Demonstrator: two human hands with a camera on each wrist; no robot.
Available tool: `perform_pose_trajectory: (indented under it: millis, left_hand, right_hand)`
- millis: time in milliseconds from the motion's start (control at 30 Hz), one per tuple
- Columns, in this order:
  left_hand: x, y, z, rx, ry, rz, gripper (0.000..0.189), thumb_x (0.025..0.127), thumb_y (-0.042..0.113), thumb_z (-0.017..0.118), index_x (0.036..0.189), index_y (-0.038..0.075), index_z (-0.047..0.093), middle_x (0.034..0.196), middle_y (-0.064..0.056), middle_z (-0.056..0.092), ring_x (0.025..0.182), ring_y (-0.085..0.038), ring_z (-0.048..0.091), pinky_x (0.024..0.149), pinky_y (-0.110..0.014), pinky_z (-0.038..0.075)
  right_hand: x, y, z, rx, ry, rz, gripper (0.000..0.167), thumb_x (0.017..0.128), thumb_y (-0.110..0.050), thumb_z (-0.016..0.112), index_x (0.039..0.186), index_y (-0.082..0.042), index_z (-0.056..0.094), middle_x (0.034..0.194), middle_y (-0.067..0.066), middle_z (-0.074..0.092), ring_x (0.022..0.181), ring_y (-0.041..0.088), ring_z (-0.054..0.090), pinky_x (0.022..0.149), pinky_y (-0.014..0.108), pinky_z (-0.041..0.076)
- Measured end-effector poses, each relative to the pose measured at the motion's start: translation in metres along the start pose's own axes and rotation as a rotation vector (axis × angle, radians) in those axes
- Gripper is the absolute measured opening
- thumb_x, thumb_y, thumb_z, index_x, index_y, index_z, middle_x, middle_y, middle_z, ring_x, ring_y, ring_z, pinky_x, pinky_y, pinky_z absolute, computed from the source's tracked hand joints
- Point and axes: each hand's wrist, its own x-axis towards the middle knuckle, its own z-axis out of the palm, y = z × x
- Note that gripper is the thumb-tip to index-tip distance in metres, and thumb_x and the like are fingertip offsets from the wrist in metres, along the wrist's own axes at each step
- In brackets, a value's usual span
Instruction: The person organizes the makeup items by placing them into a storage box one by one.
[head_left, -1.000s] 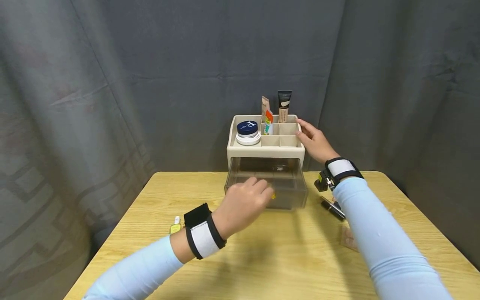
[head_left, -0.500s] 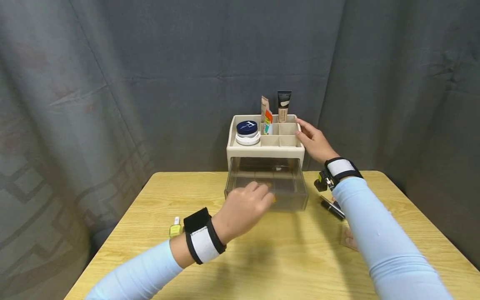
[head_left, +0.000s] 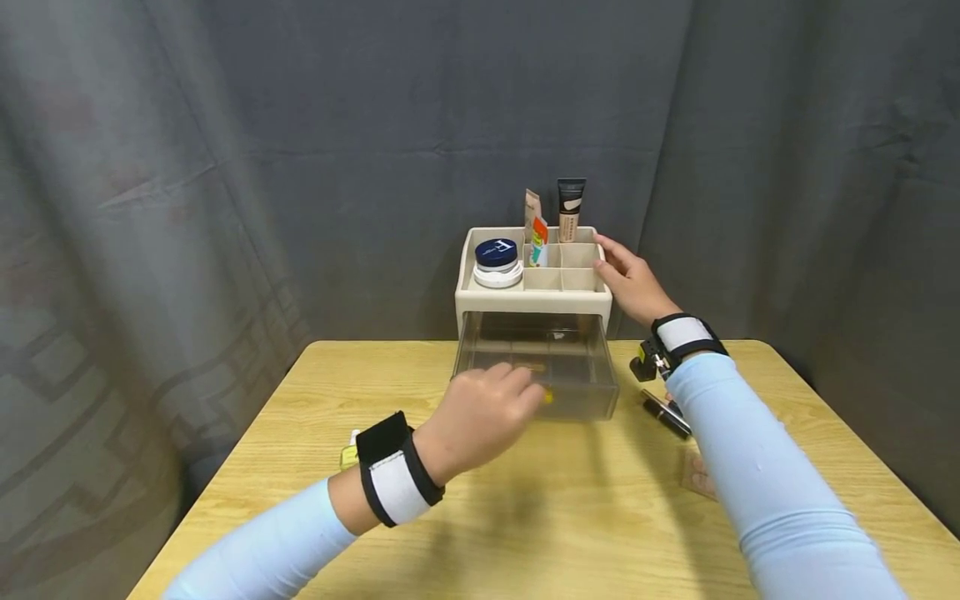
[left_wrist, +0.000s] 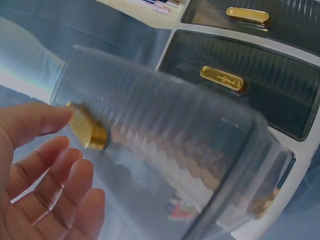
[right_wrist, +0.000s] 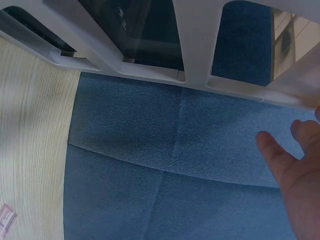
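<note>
A cream cosmetics organizer [head_left: 534, 302] stands at the back of the table, with a clear smoky drawer [head_left: 577, 403] pulled out of its front. My left hand [head_left: 483, 414] is at the drawer front. In the left wrist view, the thumb tip is right at the gold handle [left_wrist: 89, 129], while the other fingers lie loosely bent and apart below it. My right hand [head_left: 633, 283] rests its nearly straight fingers against the organizer's right side near the top rim. In the right wrist view, the thumb and fingers [right_wrist: 272, 150] show beside the organizer's frame.
In the organizer's top sit a dark-blue-lidded jar [head_left: 496, 253] and several tubes, one of them black-capped [head_left: 571, 208]. A yellow bottle [head_left: 348, 456] is partly behind the left wrist. Near the right forearm lie a black tube [head_left: 666, 414] and a flat pinkish case [head_left: 697, 475].
The drawer has come out very slightly. My left hand has shifted a little left, and more of the gold handle shows beside it. The right hand keeps its place.
</note>
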Motion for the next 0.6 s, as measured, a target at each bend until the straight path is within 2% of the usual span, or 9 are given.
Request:
perform_pose_trajectory:
  millis: [133, 200, 433, 600]
  left_hand:
    - [-0.001, -0.006, -0.01, -0.051, 0.017, -0.036, 0.023, 0.077, -0.002, 0.054, 0.061, 0.015, 0.05, 0.058, 0.005, 0.039, 0.048, -0.007, 0.03, 0.038, -0.019, 0.021]
    - [-0.003, -0.01, -0.015, -0.08, 0.008, -0.065, 0.021, 0.076, 0.001, 0.06, 0.061, 0.014, 0.052, 0.058, 0.004, 0.04, 0.048, -0.008, 0.033, 0.038, -0.019, 0.022]
    - [-0.016, -0.027, -0.031, -0.175, -0.076, -0.17, 0.015, 0.077, 0.009, 0.074, 0.071, 0.011, 0.061, 0.062, 0.003, 0.047, 0.051, -0.009, 0.043, 0.041, -0.021, 0.033]
    - [-0.031, -0.041, -0.04, -0.169, -0.145, -0.243, 0.017, 0.075, 0.014, 0.081, 0.076, 0.009, 0.065, 0.064, 0.002, 0.049, 0.051, -0.008, 0.044, 0.041, -0.022, 0.034]
  right_hand:
    - [-0.001, -0.002, -0.001, -0.006, 0.002, 0.007, 0.054, 0.104, -0.026, 0.044, 0.154, -0.011, 0.028, 0.156, 0.016, 0.026, 0.14, 0.029, 0.028, 0.109, 0.048, 0.028]
    - [-0.001, -0.003, -0.001, -0.009, 0.002, 0.009, 0.054, 0.104, -0.027, 0.044, 0.154, -0.011, 0.028, 0.156, 0.016, 0.027, 0.139, 0.03, 0.029, 0.109, 0.048, 0.028]
    - [-0.003, -0.002, -0.001, -0.012, 0.0, 0.024, 0.055, 0.104, -0.028, 0.044, 0.154, -0.013, 0.027, 0.156, 0.016, 0.026, 0.14, 0.031, 0.029, 0.108, 0.05, 0.028]
    - [-0.003, -0.002, 0.0, -0.008, 0.0, 0.014, 0.055, 0.104, -0.027, 0.044, 0.154, -0.012, 0.027, 0.156, 0.015, 0.025, 0.14, 0.03, 0.028, 0.109, 0.049, 0.027]
